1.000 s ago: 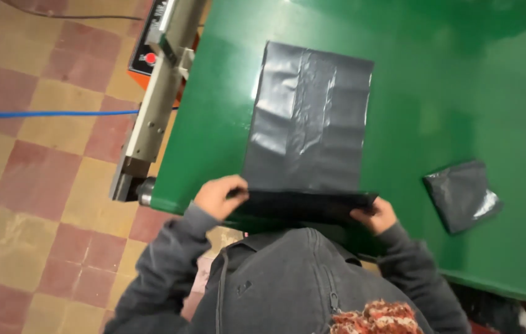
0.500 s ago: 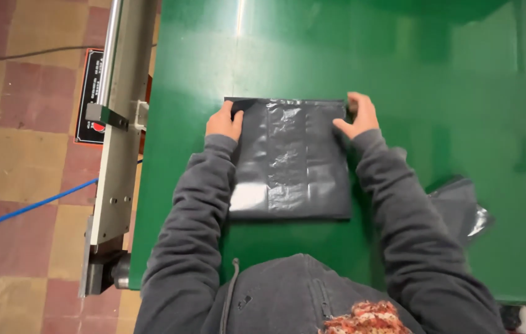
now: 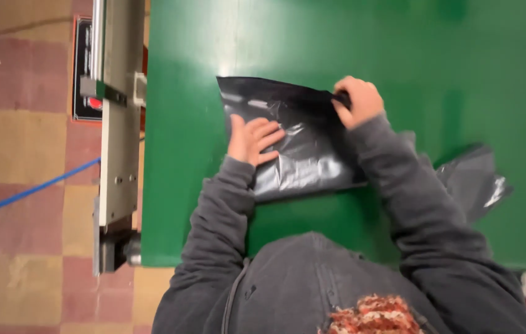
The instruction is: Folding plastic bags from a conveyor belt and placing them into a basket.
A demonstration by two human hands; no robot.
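Folding seems underway: the left hand (image 3: 252, 140) presses flat, fingers spread, on the black plastic bag (image 3: 303, 145) lying on the green table (image 3: 213, 204), while the right hand (image 3: 357, 101) pinches its far corner (likely to draw across next).

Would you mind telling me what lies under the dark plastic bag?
The plastic bag lies flat on the green table. The left hand presses it; the right hand pinches its top edge. Anything beneath stays covered.

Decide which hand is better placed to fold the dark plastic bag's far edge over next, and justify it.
Probably the right hand: its fingers already pinch the dark plastic bag at its far corner, lifted off the green table. The left hand lies flat on the bag.
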